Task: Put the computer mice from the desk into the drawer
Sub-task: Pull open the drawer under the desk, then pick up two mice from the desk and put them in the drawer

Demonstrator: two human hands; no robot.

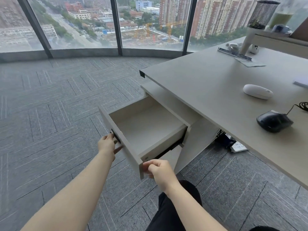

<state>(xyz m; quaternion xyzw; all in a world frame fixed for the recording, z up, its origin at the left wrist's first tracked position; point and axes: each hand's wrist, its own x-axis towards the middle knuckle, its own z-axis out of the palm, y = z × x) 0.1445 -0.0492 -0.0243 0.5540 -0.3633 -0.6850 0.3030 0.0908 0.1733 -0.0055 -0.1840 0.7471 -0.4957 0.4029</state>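
Note:
The drawer (166, 140) under the desk's left end stands pulled out, and nothing lies inside it. My left hand (107, 143) grips the dark handle on the drawer front. My right hand (158, 169) is curled loosely by the near corner of the drawer front, touching its edge. On the desk (200, 77) a white mouse (257, 91) rests to the right. Nearer to me lies a black mouse (274, 120) with a cable running off to the right.
A white monitor riser (266, 37) at the desk's back right carries a mesh pen holder (262, 14). A cable slot (233, 54) and a paper lie beside it. A power strip (238, 146) sits on the carpet under the desk. My dark-trousered knee (176, 205) is below the drawer.

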